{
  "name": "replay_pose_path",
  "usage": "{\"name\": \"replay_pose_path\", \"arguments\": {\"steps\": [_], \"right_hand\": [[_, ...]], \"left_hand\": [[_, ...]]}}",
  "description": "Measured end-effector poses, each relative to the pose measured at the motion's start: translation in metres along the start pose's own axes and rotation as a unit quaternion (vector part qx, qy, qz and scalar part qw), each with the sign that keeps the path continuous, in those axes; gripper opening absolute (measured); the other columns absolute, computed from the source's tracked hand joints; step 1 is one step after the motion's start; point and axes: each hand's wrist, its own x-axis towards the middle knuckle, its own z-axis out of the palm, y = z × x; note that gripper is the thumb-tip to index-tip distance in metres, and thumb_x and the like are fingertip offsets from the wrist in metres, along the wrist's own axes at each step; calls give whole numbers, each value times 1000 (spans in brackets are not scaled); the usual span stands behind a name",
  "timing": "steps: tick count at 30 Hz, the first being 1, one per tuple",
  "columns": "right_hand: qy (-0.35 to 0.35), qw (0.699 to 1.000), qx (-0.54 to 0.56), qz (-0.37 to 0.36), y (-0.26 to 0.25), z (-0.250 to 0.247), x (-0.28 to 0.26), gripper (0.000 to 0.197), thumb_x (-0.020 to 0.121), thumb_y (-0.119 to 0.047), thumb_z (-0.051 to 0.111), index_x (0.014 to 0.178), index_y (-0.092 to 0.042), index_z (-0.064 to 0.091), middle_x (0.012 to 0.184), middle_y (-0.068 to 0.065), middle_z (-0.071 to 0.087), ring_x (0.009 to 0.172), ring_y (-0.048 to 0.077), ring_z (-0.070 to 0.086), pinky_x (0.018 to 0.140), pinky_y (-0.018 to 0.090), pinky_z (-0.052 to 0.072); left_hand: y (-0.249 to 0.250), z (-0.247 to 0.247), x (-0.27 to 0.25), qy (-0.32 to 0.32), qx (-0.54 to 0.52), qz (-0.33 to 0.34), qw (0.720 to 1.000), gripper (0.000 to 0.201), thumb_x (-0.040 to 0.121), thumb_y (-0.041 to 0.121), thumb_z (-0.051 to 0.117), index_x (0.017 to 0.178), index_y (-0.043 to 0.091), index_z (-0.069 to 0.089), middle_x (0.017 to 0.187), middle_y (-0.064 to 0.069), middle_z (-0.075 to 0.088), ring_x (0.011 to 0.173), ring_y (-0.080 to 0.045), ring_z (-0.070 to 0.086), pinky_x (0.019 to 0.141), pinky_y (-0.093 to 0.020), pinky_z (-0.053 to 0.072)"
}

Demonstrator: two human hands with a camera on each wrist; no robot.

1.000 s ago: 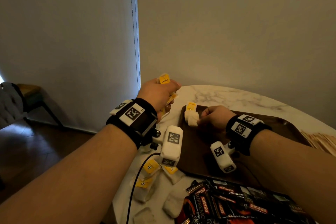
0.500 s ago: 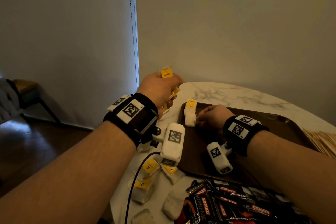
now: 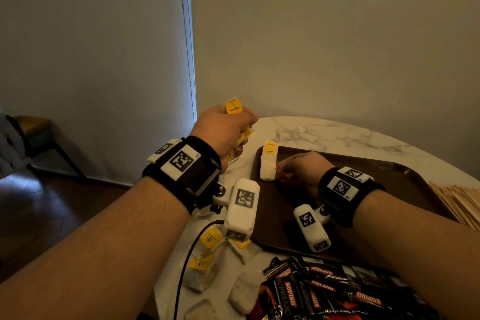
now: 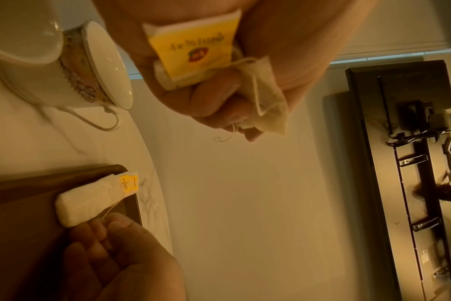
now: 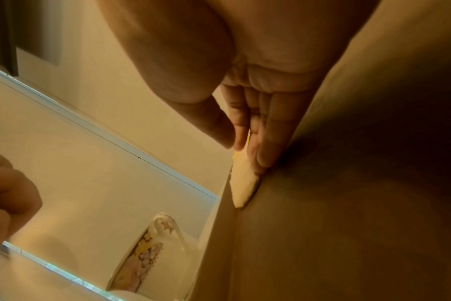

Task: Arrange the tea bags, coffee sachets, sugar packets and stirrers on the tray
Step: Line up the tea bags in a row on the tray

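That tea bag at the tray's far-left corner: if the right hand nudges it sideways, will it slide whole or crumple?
The tea bag looks soft and light, so it would probably buckle. Its yellow tag hangs on thin string and may trail behind. The tray looks smooth, so sliding seems likely under the right hand.

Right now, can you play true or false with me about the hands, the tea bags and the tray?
1. The left hand grips a bunch of tea bags. True.
2. The tray is full of coffee sachets. False: the coffee sachets lie on the table, and only one tea bag shows on the tray.
3. The right hand is beside the tea bag on the tray. True.
4. A cup stands in the middle of the tray. False: it stands on the table, off the tray.
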Motion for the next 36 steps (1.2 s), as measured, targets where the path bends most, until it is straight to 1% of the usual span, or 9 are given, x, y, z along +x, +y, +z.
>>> {"name": "replay_pose_path", "arguments": {"steps": [3, 9, 14, 19, 22, 25, 28, 32, 36], "right_hand": [[-14, 998, 29, 57, -7, -1, -5, 15, 98, 4, 53, 101, 0, 68, 100, 17, 69, 90, 24, 69, 89, 35, 58], [-25, 996, 53, 65, -12, 2, -10, 21, 101, 2, 49, 114, 3, 64, 94, 14, 67, 85, 22, 67, 93, 37, 56], [-5, 997, 64, -47, -22, -14, -33, 15, 97, -7, 62, 108, -1, 69, 88, 14, 70, 65, 18, 64, 80, 41, 58], [-144, 978, 49, -145, -42, -25, -87, 20, 86, -20, 78, 98, -9, 68, 85, 8, 72, 67, 15, 67, 71, 38, 55], [-143, 972, 11, -187, -42, -22, -105, 23, 83, -17, 82, 98, -9, 66, 82, 6, 72, 69, 17, 69, 64, 33, 57], [-110, 976, 0, -187, -36, -23, -107, 27, 84, -16, 83, 102, -9, 64, 86, 9, 73, 70, 21, 70, 60, 31, 56], [-108, 982, 15, -155, -33, -24, -108, 27, 86, -15, 81, 104, -9, 62, 80, 7, 73, 60, 16, 67, 49, 26, 51], [-102, 981, 66, -152, -30, -23, -111, 11, 92, -8, 72, 101, -7, 65, 80, 8, 72, 55, 12, 66, 51, 27, 52], [-66, 975, 137, -160, -34, -28, -112, 9, 96, -4, 61, 89, -8, 60, 91, 17, 70, 79, 28, 74, 68, 40, 63]], "left_hand": [[-1, 0, 2, 1, -4, -3, 1000, 9, 92, 23, 74, 85, 20, 70, 78, -4, 63, 57, -13, 55, 54, -26, 46], [-6, 9, 4, 6, -20, -28, 999, 13, 91, 24, 74, 85, 16, 66, 74, -5, 62, 52, -14, 56, 53, -26, 45], [-11, 25, 0, 10, -90, -104, 991, 15, 90, 24, 76, 92, 16, 64, 84, -6, 62, 61, -18, 56, 48, -25, 44], [-7, 42, -7, -45, -226, -207, 951, 20, 100, 21, 61, 108, 4, 64, 84, -15, 63, 58, -25, 58, 44, -26, 50], [-7, 52, -9, -36, -255, -222, 940, 30, 102, 25, 56, 116, 2, 67, 90, -17, 75, 73, -31, 73, 62, -43, 62], [-9, 59, -12, -18, -278, -226, 933, 38, 97, 33, 61, 123, 6, 69, 111, -20, 75, 99, -40, 74, 96, -58, 54], [-12, 64, -15, -27, -307, -215, 927, 46, 98, 40, 60, 127, 5, 66, 127, -25, 69, 111, -45, 69, 103, -60, 49], [-11, 68, -21, 9, -372, -122, 920, 23, 97, 2, 61, 119, 11, 57, 108, -17, 67, 100, -40, 69, 83, -53, 57], [-11, 61, -27, 31, -345, -95, 933, 28, 94, -14, 55, 102, 14, 55, 90, -13, 61, 82, -30, 65, 75, -48, 58]]}}
